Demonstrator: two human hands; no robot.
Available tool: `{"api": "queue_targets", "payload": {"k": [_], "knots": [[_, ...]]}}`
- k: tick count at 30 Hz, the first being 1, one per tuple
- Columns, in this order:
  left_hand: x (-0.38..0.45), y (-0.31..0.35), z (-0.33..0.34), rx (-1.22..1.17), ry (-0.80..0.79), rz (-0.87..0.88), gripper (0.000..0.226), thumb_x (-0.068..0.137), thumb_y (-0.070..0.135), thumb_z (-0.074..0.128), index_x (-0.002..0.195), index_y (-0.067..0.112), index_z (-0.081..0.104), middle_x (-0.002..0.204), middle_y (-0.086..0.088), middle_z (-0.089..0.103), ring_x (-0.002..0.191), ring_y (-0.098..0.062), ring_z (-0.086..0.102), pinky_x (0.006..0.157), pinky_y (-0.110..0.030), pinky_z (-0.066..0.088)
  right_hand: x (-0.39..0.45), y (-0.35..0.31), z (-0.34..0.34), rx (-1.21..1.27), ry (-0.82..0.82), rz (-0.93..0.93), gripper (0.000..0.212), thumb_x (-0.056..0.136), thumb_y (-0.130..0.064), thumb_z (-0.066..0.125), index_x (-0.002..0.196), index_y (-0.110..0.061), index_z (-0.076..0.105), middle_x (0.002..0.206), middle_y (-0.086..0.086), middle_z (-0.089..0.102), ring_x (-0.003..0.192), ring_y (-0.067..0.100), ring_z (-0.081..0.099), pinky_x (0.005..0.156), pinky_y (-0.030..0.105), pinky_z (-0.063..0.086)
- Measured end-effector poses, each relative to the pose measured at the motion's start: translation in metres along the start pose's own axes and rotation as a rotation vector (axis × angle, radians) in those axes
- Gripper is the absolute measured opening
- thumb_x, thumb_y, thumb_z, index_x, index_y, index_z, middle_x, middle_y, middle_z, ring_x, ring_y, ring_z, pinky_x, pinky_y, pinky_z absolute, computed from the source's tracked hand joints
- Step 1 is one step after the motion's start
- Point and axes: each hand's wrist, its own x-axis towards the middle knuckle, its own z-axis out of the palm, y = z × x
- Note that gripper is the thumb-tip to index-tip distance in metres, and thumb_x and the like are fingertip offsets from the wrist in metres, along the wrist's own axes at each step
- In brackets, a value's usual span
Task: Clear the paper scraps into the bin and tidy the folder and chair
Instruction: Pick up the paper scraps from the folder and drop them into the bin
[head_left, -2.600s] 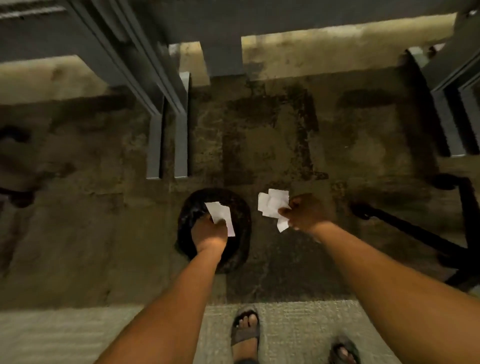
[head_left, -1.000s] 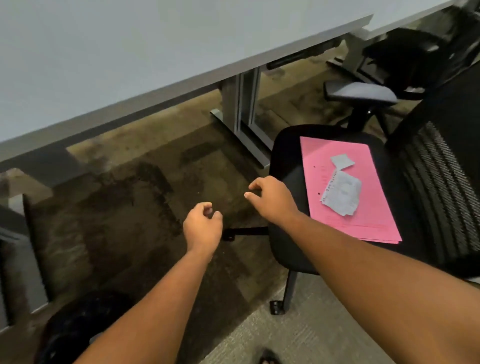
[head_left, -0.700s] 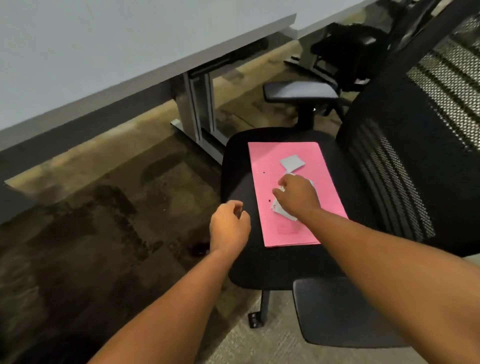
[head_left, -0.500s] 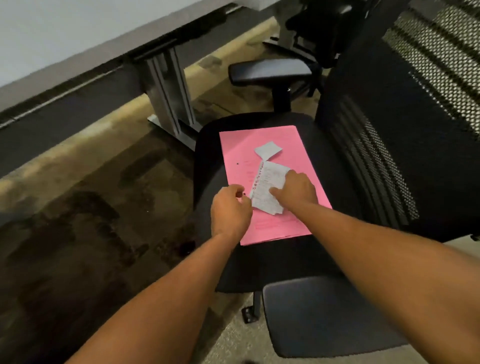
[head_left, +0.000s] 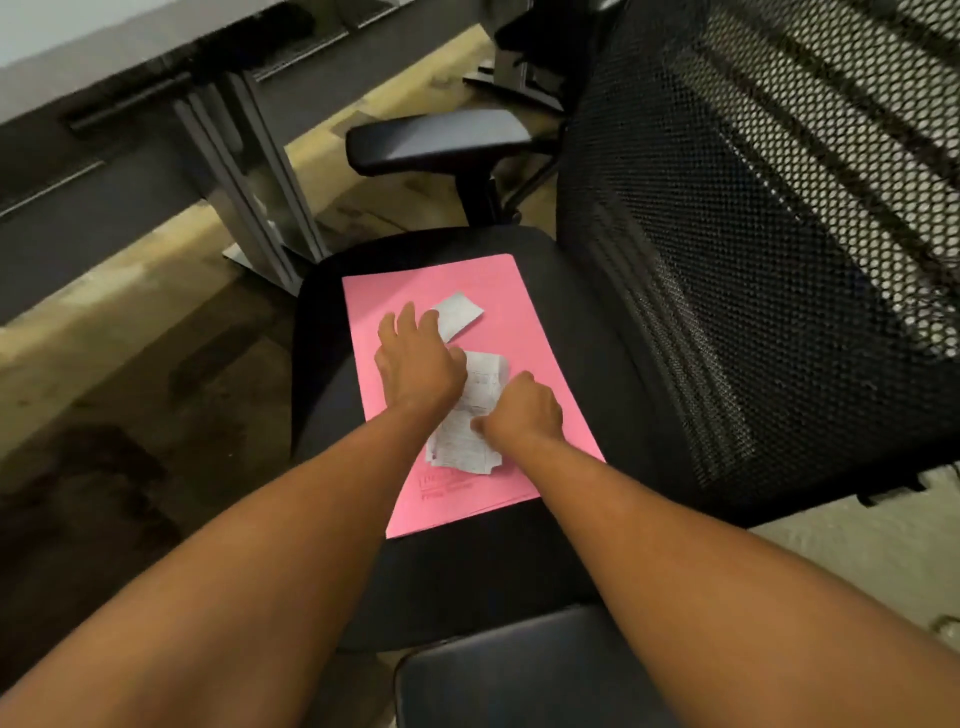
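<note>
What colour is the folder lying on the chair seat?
Pink, seen clearly in the head view: the folder.

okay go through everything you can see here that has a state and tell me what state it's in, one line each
pink folder: closed, lying flat on the chair seat
small paper scrap: loose on the folder, partly under the left fingers
large paper scrap: crumpled, on the folder, pinned between both hands
left hand: fingers spread, palm down on the folder
right hand: fingers curled on the large scrap
office chair: unoccupied, away from the desk
</note>
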Motion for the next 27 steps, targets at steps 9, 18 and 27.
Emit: {"api": "queue_targets", "payload": {"k": [9,18,27], "knots": [[0.023,0.006,0.004,0.237,-0.101,0.148,0.036,0.089,0.029,0.058,0.123,0.017,0.057,0.121,-0.009,0.058,0.109,-0.032,0.048,0.087,-0.044,0.042,-0.007,0.013,-0.004,-0.043,-0.064,0.022,0.035,0.084,-0.025,0.074,0.116,-0.012,0.064,0.116,0.01,0.059,0.09,0.026,0.063,0.055,0.025,0.04],[0.002,-0.044,-0.031,0.129,0.067,0.155,0.027,0.088,0.006,0.044,0.098,0.011,0.068,0.091,-0.009,0.065,0.09,-0.03,0.055,0.06,-0.039,0.042,-0.018,-0.001,-0.01,0.077,0.061,0.002,0.021,0.09,-0.014,0.058,0.108,-0.01,0.065,0.108,0.011,0.069,0.096,0.031,0.066,0.066,0.032,0.051],[-0.054,-0.124,-0.094,-0.222,0.245,-0.13,0.019,0.095,0.022,0.052,0.097,0.015,0.07,0.093,-0.003,0.058,0.078,-0.019,0.056,0.067,-0.027,0.039,-0.061,-0.079,0.023,0.245,0.117,-0.133,0.019,0.093,-0.018,0.06,0.108,-0.006,0.066,0.113,0.012,0.068,0.095,0.031,0.066,0.075,0.044,0.058]]}}
